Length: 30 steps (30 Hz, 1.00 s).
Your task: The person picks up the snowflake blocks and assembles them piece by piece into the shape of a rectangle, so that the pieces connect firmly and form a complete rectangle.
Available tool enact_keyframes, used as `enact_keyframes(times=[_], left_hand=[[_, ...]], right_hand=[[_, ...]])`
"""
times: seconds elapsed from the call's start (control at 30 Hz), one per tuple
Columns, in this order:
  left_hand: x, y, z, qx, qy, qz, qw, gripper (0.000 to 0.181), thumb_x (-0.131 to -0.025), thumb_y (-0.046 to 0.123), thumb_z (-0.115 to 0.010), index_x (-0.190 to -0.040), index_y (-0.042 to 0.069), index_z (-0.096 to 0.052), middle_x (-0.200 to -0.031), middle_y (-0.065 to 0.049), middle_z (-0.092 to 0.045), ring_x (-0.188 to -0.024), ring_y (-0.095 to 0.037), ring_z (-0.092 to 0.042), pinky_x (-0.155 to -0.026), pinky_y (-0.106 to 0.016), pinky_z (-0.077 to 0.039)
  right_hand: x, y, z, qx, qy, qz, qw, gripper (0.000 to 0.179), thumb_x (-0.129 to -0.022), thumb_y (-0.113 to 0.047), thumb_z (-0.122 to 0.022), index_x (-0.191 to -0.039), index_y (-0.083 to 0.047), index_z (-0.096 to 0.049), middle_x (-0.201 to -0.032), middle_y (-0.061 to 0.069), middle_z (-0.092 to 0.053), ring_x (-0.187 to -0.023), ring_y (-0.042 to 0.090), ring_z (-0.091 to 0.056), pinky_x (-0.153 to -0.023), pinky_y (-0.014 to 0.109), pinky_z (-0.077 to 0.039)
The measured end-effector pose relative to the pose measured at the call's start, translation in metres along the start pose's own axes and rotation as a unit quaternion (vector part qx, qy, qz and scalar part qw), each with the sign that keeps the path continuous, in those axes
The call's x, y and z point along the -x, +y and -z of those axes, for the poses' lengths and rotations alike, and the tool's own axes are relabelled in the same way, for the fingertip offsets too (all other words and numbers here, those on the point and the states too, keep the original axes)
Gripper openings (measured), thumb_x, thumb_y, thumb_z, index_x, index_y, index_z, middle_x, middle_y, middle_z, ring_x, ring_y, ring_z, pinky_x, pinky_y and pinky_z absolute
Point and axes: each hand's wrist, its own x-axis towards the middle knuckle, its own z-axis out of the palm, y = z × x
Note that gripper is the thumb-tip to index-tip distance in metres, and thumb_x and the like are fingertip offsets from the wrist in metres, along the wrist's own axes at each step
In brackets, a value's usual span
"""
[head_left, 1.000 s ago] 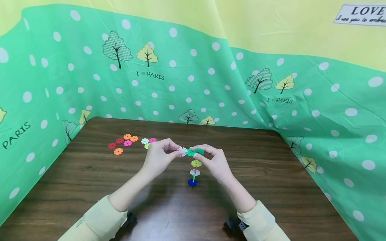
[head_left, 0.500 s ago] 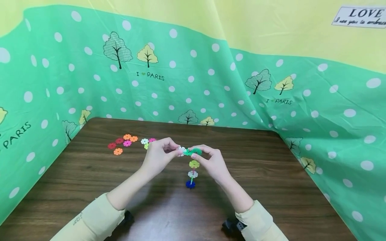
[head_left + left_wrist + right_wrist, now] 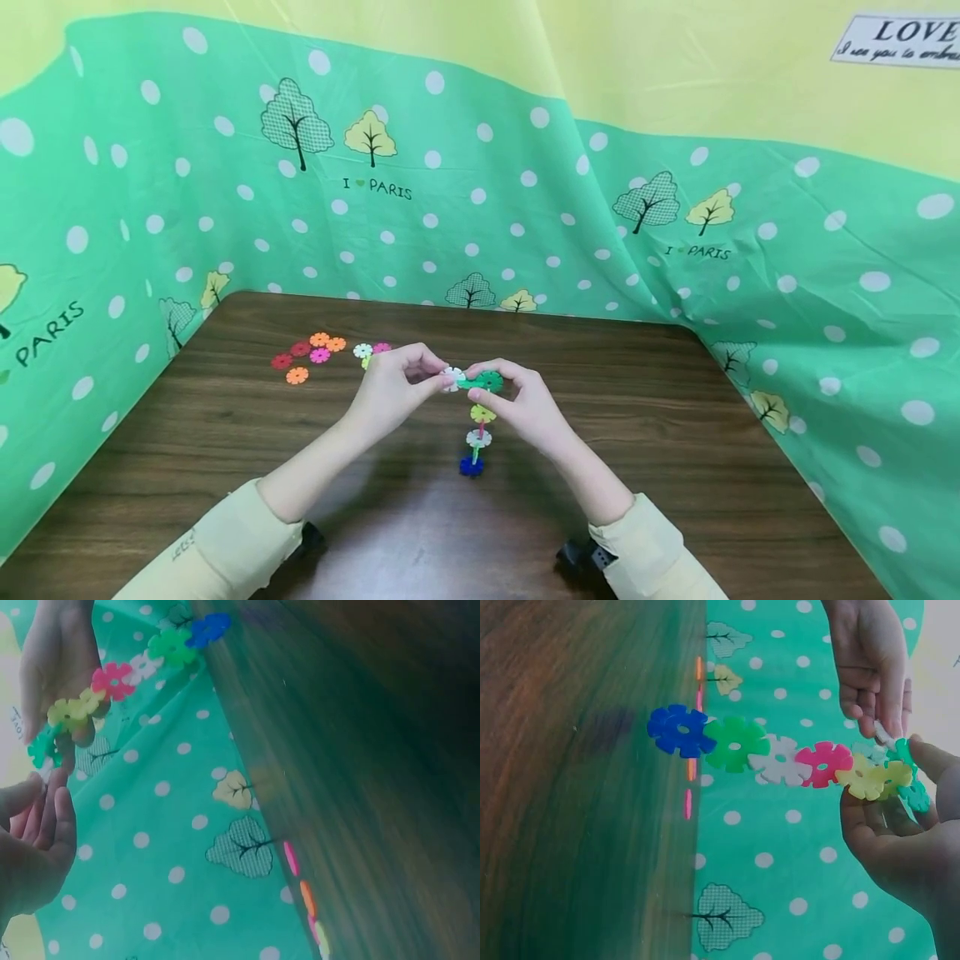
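Observation:
In the head view, my left hand [image 3: 390,392] pinches a white snowflake disc [image 3: 452,379] between thumb and fingertips. Thumb and fingers of my right hand [image 3: 525,404] hold the green discs [image 3: 491,382] right beside it, the white disc meeting their edge. From there a chain of slotted flower-shaped discs hangs above the table. The right wrist view shows its yellow disc [image 3: 862,777], pink disc [image 3: 823,764], white disc [image 3: 780,760], bright green disc [image 3: 736,744] and, at the free end, blue disc [image 3: 676,730]. Fingers partly cover the joint between white and green.
Loose discs lie at the table's back left, among them a red disc [image 3: 282,362], an orange disc [image 3: 297,375] and a pink disc [image 3: 319,356]. A white disc [image 3: 363,351] lies close behind my left hand. A polka-dot curtain [image 3: 420,275] borders the wooden table [image 3: 660,417].
The green discs have turned in my right hand, whose fingertips have shifted slightly left. The hanging chain has swung a little left and lower in the head view. My left hand stays nearly still.

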Motion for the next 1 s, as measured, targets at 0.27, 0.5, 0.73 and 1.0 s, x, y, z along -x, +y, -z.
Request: enact_keyframes(times=[0.27,0.5,0.73,1.0], left_hand=[[-0.003,-0.01,0.029,-0.076,-0.066,0.015,0.9949,0.024,-0.078,0.019,-0.078,-0.1,0.017,-0.07,-0.09,0.007,-0.072,-0.083,-0.004,-0.066,-0.076,-0.026,-0.055],[-0.002,-0.027,0.068,-0.168,-0.093,-0.005,0.9814,0.032,-0.078,0.023,-0.078,-0.108,0.023,-0.069,-0.102,0.01,-0.069,-0.095,-0.01,-0.062,-0.076,-0.032,-0.052],[-0.006,-0.056,0.107,-0.221,-0.117,-0.051,0.967,0.044,-0.074,0.023,-0.081,-0.115,0.017,-0.067,-0.112,0.004,-0.066,-0.111,-0.017,-0.052,-0.09,-0.041,-0.046],[-0.008,-0.093,0.135,-0.261,-0.169,-0.042,0.9495,0.049,-0.073,0.015,-0.081,-0.12,0.013,-0.064,-0.119,-0.006,-0.064,-0.116,-0.028,-0.052,-0.095,-0.048,-0.043]], right_hand=[[0.0,-0.001,0.011,-0.017,0.003,-0.013,0.9998,0.02,-0.087,-0.009,-0.067,-0.107,-0.005,-0.065,-0.099,0.012,-0.066,-0.076,0.014,-0.056,-0.065,0.024,-0.048],[0.0,0.004,0.018,-0.015,0.002,-0.02,0.9997,0.022,-0.088,-0.01,-0.066,-0.11,-0.008,-0.064,-0.091,0.007,-0.063,-0.072,0.017,-0.054,-0.061,0.024,-0.046],[0.002,0.009,0.023,0.008,0.001,-0.019,0.9998,0.024,-0.089,-0.011,-0.066,-0.112,-0.009,-0.063,-0.092,0.006,-0.063,-0.072,0.016,-0.054,-0.062,0.024,-0.046],[0.002,0.012,0.026,0.02,0.0,-0.025,0.9995,0.024,-0.089,-0.012,-0.066,-0.113,-0.008,-0.063,-0.092,0.006,-0.062,-0.072,0.015,-0.054,-0.061,0.024,-0.046]])
